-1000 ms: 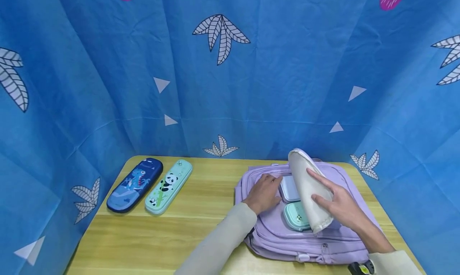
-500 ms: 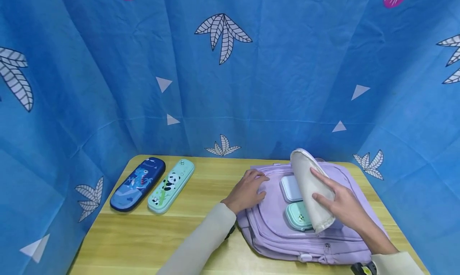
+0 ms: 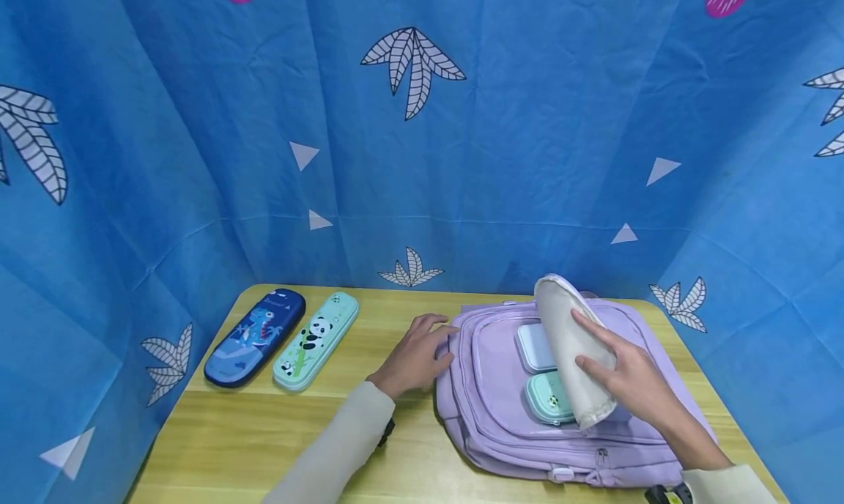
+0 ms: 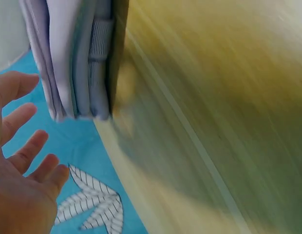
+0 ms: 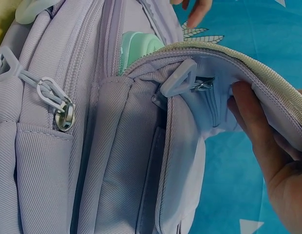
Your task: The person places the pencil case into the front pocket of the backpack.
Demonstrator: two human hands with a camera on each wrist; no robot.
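A lilac backpack (image 3: 491, 387) lies flat at the right of the table. My right hand (image 3: 626, 376) holds up its front pocket flap (image 3: 570, 350), pale lining showing; in the right wrist view, fingers (image 5: 251, 109) of that hand lie on the flap's lilac side. Part of a light-blue case (image 3: 537, 346) and of a mint case (image 3: 546, 399) show in the pocket; the flap hides the rest of both. My left hand (image 3: 412, 354) hovers at the backpack's left edge, its fingers spread loosely with nothing in them, as the left wrist view also shows.
On the table's left lie a dark blue dinosaur pencil case (image 3: 253, 337) and a mint panda pencil case (image 3: 315, 341), side by side. A blue leaf-patterned curtain (image 3: 514, 160) rises behind the wooden table (image 3: 217, 445) and along its sides.
My left hand has moved left, from beside the light-blue case out past the backpack's left edge. The right hand keeps the flap raised, and the cases stay where they were.
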